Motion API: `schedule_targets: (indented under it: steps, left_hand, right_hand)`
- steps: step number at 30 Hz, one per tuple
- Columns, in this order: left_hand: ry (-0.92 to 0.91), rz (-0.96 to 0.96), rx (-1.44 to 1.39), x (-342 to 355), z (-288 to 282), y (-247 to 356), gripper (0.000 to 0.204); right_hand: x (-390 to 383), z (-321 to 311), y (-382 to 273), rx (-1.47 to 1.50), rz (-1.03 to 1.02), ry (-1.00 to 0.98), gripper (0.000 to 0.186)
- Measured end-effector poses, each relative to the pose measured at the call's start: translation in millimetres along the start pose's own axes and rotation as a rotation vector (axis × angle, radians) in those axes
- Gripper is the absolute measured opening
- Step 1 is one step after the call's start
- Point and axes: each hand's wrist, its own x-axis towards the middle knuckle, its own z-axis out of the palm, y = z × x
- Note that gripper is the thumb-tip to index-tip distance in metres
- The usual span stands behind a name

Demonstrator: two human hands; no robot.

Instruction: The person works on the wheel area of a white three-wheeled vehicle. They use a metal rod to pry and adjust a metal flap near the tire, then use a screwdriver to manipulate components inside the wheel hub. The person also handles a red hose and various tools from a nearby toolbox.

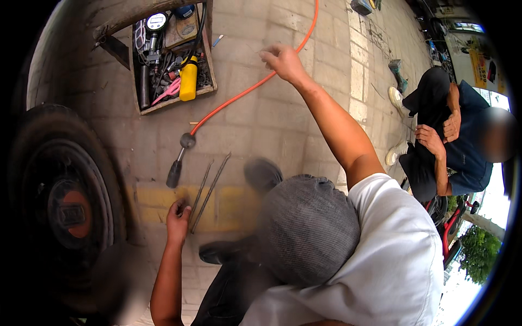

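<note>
Neither of my own hands shows. A person in a grey cap (pixel 312 231) and white shirt crouches in front of me, and both bare arms appear to be that person's. This person's left hand (pixel 178 214), its fingers bent, is beside two long spiral metal rods (pixel 209 193) like drill bits on the paving. The person's right hand (pixel 285 62), slightly blurred, reaches over an orange hose (pixel 239 96); whether it touches the hose I cannot tell. Between the hands lies a black-handled tool (pixel 175 169) with a round dark head, at the hose's end.
A wheel with a black tyre (pixel 95 141) stands at the left. Beyond it, a wooden box (pixel 213 81) holds a gauge (pixel 156 22), a yellow bottle (pixel 188 81) and a pink-handled tool (pixel 171 89). Another person in dark clothes (pixel 473 146) sits at the right.
</note>
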Motion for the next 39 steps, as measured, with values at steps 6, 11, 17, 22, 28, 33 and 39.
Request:
schedule_targets:
  steps: [6,11,17,22,28,33,39]
  left_hand:
    - [0.009,0.039,0.006,3,4,7,0.038]
    - [0.057,0.006,0.018,-8,-3,16,0.035]
    - [0.049,-0.018,0.0,-7,1,-7,0.036]
    - [0.033,-0.008,-0.031,-1,1,21,0.035]
    - [0.005,0.063,-0.001,14,-3,15,0.033]
    - [-0.021,0.057,-0.042,17,-2,10,0.031]
    - [-0.098,0.058,0.087,19,-12,13,0.03]
  right_hand:
    - [80,-20,112,-0.526,-0.166,0.215,0.027]
    - [87,3,113,-0.643,-0.074,0.351,0.037]
    - [121,15,85,-0.65,0.326,0.303,0.019]
    - [119,13,101,-0.679,0.203,0.333,0.018]
    - [70,11,96,-0.614,-0.215,0.158,0.013]
    - [-130,42,10,-0.353,-0.725,-0.646,0.014]
    - [-127,-123,53,-0.893,-0.448,-0.658,0.018]
